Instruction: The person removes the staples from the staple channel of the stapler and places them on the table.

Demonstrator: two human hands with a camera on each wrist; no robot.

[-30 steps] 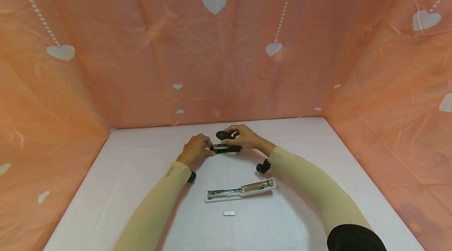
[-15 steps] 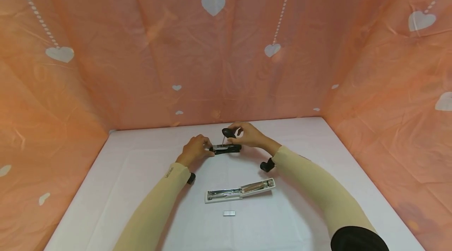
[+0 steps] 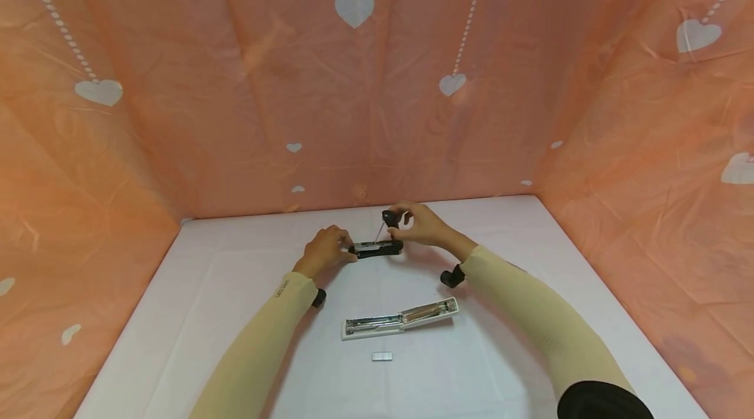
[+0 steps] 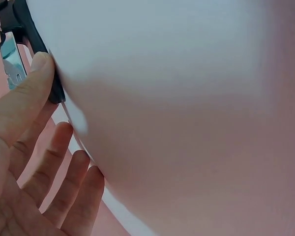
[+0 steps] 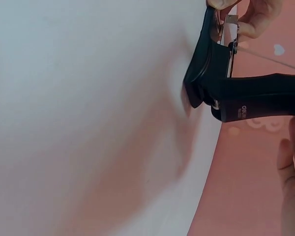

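Note:
A black stapler (image 3: 379,250) sits toward the far side of the white table, its top arm (image 5: 265,97) swung up steeply from the base. My left hand (image 3: 324,250) pinches the front end of the base, thumb on the near side in the left wrist view; the other fingers spread beside it. My right hand (image 3: 421,226) holds the raised top arm near its upper end. A thin metal rod (image 5: 270,60) runs from the raised arm down to the metal magazine (image 4: 12,61). In the right wrist view, the right hand's grip is partly cut off by the frame edge.
Nearer on the table (image 3: 235,236) lies a white stapler (image 3: 403,322), opened out with its metal inside showing. A small strip of staples (image 3: 381,356) lies in front of it. Orange cloth (image 3: 377,111) with white hearts hangs behind and at both sides.
My right hand has moved slightly right and up, swinging the stapler's top arm further from the base. My left hand has stayed on the front end.

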